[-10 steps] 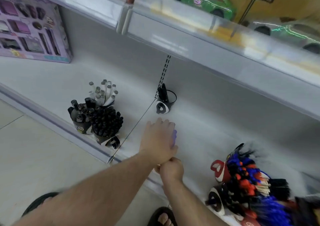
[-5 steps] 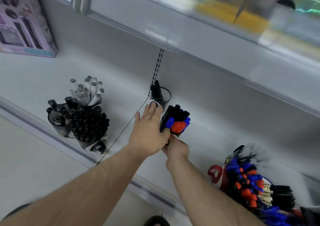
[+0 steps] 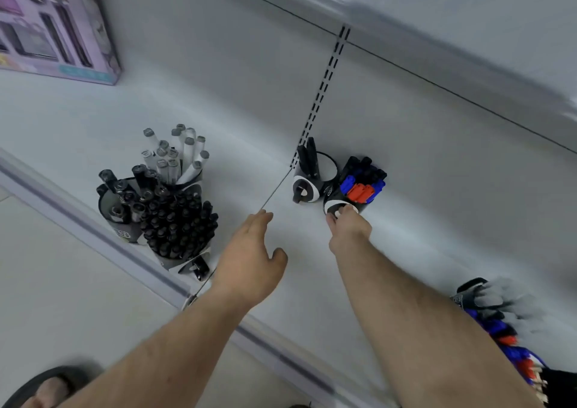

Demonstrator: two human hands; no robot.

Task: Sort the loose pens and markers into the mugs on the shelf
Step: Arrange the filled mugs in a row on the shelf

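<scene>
Purple boxed set (image 3: 56, 23): far left, standing at the back of the white shelf (image 3: 218, 101), partly cut by the frame edge.

Cluster of three mugs, left of centre, set close to the shelf's front lip: grey-capped white markers (image 3: 176, 154) at the rear; large black markers (image 3: 125, 192) in the left mugs; packed black pens (image 3: 179, 221) in the front mug, whose handle overhangs near the lip. The three mugs touch or nearly touch.

Left hand (image 3: 249, 257): fingers extended and relaxed, holding nothing, hovering over bare shelf between the cluster and the middle mugs, near the seam in the shelf.

Middle pair, against the back panel beneath the slotted upright (image 3: 324, 89): a nearly empty mug (image 3: 307, 185) with two black markers standing in it; just beside it on the right, touching or almost so, the mixed mug (image 3: 342, 203), filled with black, blue and red markers (image 3: 362, 182).

Right hand (image 3: 348, 228): fingertips curled onto the near side of the mixed mug, at its handle; whether it pinches the handle cannot be told.

Open shelf surface lies right of the middle pair.

Far-right heap (image 3: 512, 345) of blue, red and black pens at the front corner, blurred, running out of frame.
</scene>
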